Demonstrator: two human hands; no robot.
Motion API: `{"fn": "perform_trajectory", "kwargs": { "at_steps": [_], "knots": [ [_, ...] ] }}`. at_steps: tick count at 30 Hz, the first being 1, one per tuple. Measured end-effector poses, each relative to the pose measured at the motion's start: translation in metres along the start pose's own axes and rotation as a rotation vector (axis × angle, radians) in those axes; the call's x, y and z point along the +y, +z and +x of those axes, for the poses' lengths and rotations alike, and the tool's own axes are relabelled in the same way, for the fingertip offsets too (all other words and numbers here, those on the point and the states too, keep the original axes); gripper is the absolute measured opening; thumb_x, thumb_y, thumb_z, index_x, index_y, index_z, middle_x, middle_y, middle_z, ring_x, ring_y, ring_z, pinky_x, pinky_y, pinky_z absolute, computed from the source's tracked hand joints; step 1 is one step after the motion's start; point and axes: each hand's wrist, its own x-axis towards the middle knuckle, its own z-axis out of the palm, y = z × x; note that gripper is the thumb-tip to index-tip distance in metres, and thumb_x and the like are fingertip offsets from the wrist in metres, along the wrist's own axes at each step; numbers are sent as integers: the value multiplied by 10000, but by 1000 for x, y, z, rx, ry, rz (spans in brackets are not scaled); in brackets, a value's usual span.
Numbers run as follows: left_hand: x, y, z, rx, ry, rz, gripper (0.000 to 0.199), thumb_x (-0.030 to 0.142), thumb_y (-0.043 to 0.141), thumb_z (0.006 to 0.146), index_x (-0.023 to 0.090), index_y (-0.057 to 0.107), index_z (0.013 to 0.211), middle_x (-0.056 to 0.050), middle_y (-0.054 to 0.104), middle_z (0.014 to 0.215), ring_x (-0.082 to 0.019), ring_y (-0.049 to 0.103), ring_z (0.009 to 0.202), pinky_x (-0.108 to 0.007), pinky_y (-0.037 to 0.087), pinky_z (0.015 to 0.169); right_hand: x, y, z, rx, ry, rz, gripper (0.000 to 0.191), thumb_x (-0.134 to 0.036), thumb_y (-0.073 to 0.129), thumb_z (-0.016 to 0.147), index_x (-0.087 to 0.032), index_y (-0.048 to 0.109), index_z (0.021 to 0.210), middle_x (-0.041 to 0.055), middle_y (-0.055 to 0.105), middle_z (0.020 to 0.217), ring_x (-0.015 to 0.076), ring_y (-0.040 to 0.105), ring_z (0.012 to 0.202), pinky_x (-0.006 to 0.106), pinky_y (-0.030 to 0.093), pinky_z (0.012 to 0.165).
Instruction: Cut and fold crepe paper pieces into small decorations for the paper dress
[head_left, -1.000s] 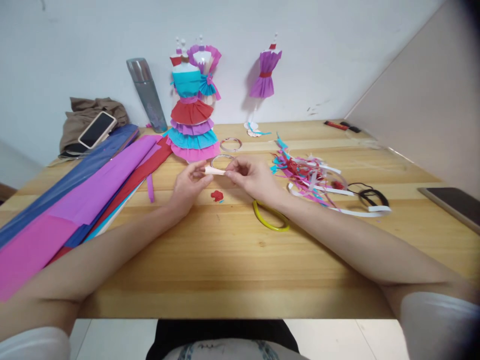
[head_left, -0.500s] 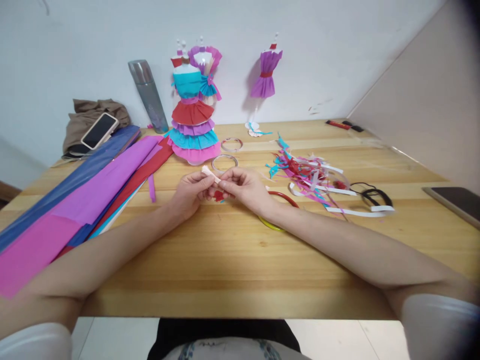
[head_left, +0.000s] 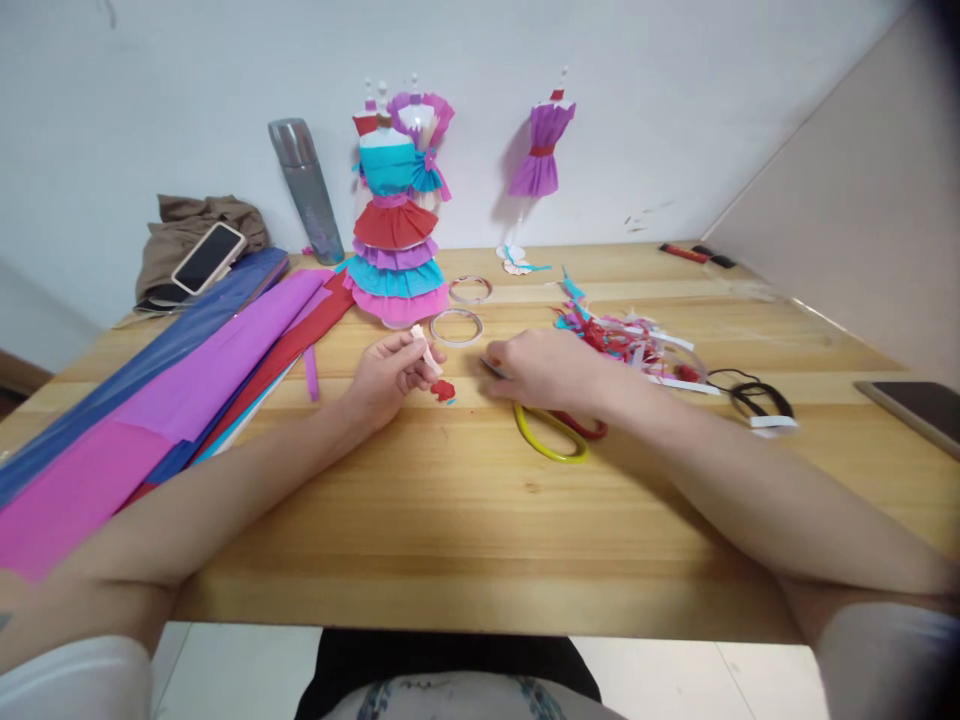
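Observation:
My left hand (head_left: 389,374) pinches a small folded piece of pale pink crepe paper (head_left: 426,349) between thumb and fingers, above the table. Just below it lie a red paper scrap (head_left: 443,391) and a tiny blue bit. My right hand (head_left: 541,370) is closed over the blade end of a pair of scissors (head_left: 553,437). A dark blade tip shows by its fingertips, while the yellow and red handle loops point toward me. The rest of the blades is hidden under the hand.
Dress forms in layered crepe paper (head_left: 395,230) stand at the back, with a purple one (head_left: 541,150) farther right. Tape rolls (head_left: 457,327), a scrap pile (head_left: 622,340), a black cord (head_left: 761,400), crepe sheets (head_left: 225,370), a bottle (head_left: 307,190) and phones (head_left: 210,258) surround my hands.
My right hand has let go of the pale pink paper and moved right onto the scissors. My left hand keeps the paper, now more upright. The view has shifted slightly.

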Motion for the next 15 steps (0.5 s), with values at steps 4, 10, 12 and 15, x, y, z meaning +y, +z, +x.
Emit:
{"fn": "perform_trajectory", "kwargs": {
  "at_steps": [4,10,12,15],
  "knots": [
    [5,-1,2,50,-5,4,167,252,760,779,146,639,738,1,678,653,-62,581,493,-175,439,469,16,-15,-15,-232,39,-88,339,-172,760,741,-197,718,1077,141,750,862,290,680,734,322,301,525],
    [5,-6,4,69,61,123,210,311,806,723,152,672,750,17,648,611,-52,528,441,-175,376,421,26,-9,-20,-270,-26,38,564,-162,800,685,-210,679,1234,81,736,771,246,652,650,319,337,544],
    [4,-7,5,61,130,219,248,361,821,715,154,686,741,18,636,592,-52,512,435,-183,372,422,26,-4,-19,-245,-35,76,572,-137,785,669,-218,687,1226,53,712,687,237,626,584,323,323,536],
    [3,-8,5,62,205,350,292,425,819,718,165,690,700,21,618,571,-53,491,435,-195,377,436,25,6,-13,-100,-98,179,574,-59,711,666,-226,692,1215,66,742,777,234,644,616,318,343,549]
  ]
}}
